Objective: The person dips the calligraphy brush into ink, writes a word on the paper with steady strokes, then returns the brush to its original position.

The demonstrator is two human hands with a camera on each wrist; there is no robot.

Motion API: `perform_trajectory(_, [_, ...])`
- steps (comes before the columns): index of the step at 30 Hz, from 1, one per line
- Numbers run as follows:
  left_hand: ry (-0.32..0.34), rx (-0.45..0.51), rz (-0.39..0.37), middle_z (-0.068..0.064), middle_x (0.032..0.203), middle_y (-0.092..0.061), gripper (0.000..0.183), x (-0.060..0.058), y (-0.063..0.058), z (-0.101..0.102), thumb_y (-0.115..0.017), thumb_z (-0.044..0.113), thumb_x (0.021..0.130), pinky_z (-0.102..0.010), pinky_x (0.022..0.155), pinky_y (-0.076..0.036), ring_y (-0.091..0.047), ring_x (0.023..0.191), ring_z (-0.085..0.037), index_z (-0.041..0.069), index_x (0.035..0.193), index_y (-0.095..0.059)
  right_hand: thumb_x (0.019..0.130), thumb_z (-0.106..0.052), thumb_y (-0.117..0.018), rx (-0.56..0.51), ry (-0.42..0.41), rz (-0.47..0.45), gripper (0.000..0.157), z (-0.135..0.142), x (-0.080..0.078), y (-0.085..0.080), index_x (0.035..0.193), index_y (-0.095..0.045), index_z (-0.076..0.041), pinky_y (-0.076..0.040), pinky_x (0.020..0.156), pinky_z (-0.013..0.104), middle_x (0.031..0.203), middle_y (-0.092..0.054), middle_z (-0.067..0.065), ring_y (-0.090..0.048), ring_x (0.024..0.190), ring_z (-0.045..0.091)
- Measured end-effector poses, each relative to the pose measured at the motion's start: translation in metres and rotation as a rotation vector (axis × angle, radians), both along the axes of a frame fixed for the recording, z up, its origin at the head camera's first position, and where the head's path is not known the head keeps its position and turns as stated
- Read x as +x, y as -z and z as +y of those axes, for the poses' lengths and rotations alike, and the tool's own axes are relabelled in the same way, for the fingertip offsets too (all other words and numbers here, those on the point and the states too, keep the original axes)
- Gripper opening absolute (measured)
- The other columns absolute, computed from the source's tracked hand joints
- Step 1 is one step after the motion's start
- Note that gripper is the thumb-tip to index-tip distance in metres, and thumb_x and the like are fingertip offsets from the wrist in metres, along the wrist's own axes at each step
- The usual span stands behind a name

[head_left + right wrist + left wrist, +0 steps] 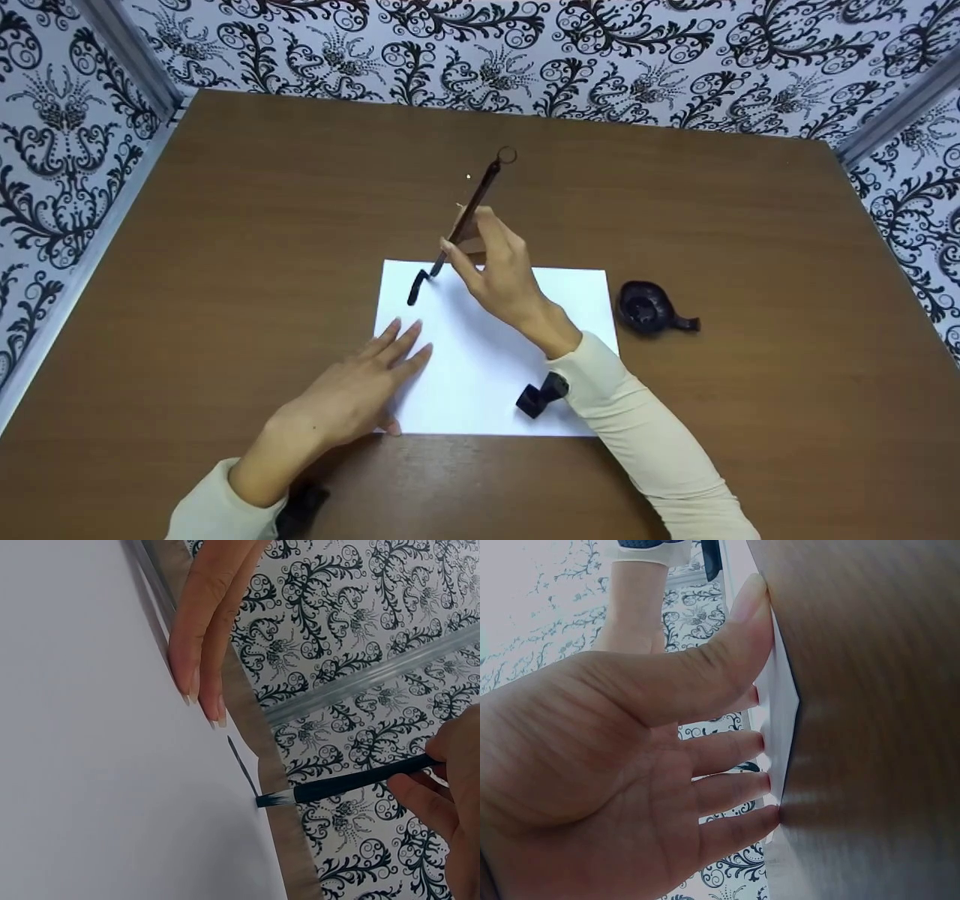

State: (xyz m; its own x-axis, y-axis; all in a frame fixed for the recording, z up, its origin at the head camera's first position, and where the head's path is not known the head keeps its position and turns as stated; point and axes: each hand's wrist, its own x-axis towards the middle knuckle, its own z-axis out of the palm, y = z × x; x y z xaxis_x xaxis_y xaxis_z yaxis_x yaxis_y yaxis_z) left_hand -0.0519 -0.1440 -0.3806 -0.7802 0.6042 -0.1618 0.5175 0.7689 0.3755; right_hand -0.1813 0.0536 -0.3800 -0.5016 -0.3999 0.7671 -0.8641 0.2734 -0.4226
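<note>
Right hand (506, 281): my fingers are pinching the brush (474, 202) on its handle.
Brush: its long axis is running from 7 to 1 o'clock, its tip meeting the paper (480, 390) at 7 o'clock from those fingers.
Black stroke (417, 289): it is lying between 7 and 8 o'clock from the tip, right beside it.
Left hand (356, 394): spread fingers are resting on the paper, grasping nothing, the stroke lying at 1 o'clock.
Dark dish (645, 306): it is sitting toward 3 o'clock from my right hand.
</note>
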Motion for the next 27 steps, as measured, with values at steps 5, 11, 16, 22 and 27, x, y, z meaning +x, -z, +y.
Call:
perform_trajectory(5, [-0.004,-0.007,-0.006,-0.017,0.156,-0.017,0.089,0.0,-0.001,0.0,-0.08,0.023,0.072,-0.062,0.094,-0.039,-0.013,0.142,-0.038,0.004,0.147,-0.036,0.09,-0.002,-0.063,0.017,-0.011,0.006,0.03,0.001,0.0,-0.003,0.114,-0.047,0.006,-0.054,0.069,0.021,0.091,-0.059,0.013,-0.065,0.084,0.02])
perform_trajectory(11, [-0.003,-0.008,-0.005,-0.017,0.156,-0.017,0.088,-0.001,0.001,0.0,-0.081,0.021,0.073,-0.058,0.096,-0.039,-0.013,0.142,-0.038,0.004,0.147,-0.036,0.09,-0.002,-0.064,0.026,-0.039,-0.049,0.032,0.004,0.0,-0.007,0.115,-0.047,0.006,-0.055,0.069,0.022,0.089,-0.06,0.013,-0.066,0.083,0.019])
perform_trajectory(16, [-0.004,-0.011,-0.005,-0.017,0.157,-0.016,0.088,0.0,0.001,0.0,-0.081,0.022,0.073,-0.058,0.098,-0.038,-0.012,0.142,-0.037,0.004,0.147,-0.036,0.09,-0.005,-0.065,0.062,-0.022,-0.058,0.031,0.005,0.002,-0.011,0.113,-0.048,0.006,-0.055,0.066,0.024,0.088,-0.061,0.011,-0.065,0.082,0.019])
perform_trajectory(22, [-0.002,-0.008,0.0,-0.017,0.156,-0.017,0.088,0.0,0.002,0.0,-0.081,0.022,0.072,-0.059,0.099,-0.036,-0.013,0.142,-0.038,0.004,0.146,-0.036,0.09,-0.006,-0.065,0.093,-0.027,-0.071,0.028,0.007,0.004,-0.014,0.111,-0.049,0.004,-0.055,0.066,0.022,0.087,-0.061,0.01,-0.065,0.082,0.018])
perform_trajectory(27, [0.004,-0.012,0.003,-0.018,0.156,-0.017,0.089,0.0,0.001,0.001,-0.081,0.022,0.072,-0.058,0.101,-0.034,-0.013,0.142,-0.038,0.003,0.146,-0.037,0.091,-0.008,-0.065,0.125,-0.017,-0.075,0.027,0.009,0.005,-0.017,0.109,-0.049,0.004,-0.052,0.06,0.018,0.085,-0.061,0.009,-0.065,0.079,0.017])
